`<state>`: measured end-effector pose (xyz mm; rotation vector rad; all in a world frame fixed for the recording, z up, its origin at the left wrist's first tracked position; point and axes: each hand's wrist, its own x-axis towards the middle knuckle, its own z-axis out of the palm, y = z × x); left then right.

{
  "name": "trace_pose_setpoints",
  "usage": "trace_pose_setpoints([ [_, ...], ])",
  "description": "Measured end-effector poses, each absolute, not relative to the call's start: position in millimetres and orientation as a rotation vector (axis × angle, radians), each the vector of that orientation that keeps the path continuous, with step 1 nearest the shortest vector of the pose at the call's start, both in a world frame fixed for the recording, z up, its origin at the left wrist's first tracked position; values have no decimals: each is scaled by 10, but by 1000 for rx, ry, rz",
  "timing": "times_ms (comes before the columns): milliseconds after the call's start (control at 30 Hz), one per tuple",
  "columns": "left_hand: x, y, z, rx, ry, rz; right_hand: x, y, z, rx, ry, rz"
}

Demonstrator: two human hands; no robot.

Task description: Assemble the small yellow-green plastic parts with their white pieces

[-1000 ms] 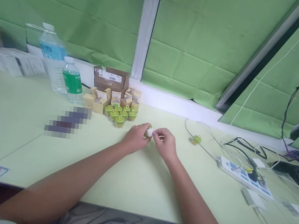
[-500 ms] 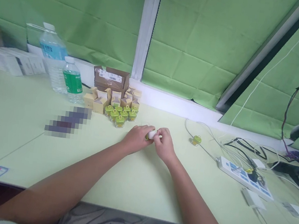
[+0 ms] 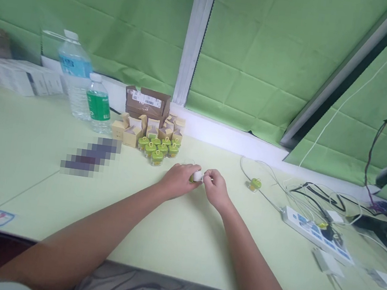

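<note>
Here's the small white piece, a green edge showing, up in the left hand over the middle of the surface. That hand is clamped on it, thumb and fingers wrapped round; the right hand comes in close from the other side, fingertips pinched together, and whether they grip anything I cannot tell. First danger: the piece looks smooth and rounded, so a sharp tug from the right could pop it out of the left hand's grasp, and it might well roll.

Outward now! Beyond the left hand stands a tight cluster of green-lidded containers; a careless knuckle could topple the nearest and jostle its neighbours. Right behind them, open cartons, light-looking, easily shoved. Over on the right, a lone green-lidded container sits by a cable running to the power strip; snag that cable and the container could tip.
</note>
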<state>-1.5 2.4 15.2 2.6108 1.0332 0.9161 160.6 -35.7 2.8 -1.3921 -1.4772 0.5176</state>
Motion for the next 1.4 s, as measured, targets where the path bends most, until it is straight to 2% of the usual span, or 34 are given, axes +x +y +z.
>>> trace_pose_setpoints([
  [467, -13, 30, 109, 2659, 1084, 872, 1613, -462, 125, -1463, -1670, 327],
  [1133, -59, 76, 101, 2611, 1153, 800, 1755, -312, 8, -1289, -1416, 606],
  [1267, -102, 131, 68, 2564, 1217, 744, 1838, -335, 97, -1300, -1337, 544],
  [1400, -88, 108, 79, 2453, 1172, 850, 1872, -364, 163, -1372, -1364, 367],
])
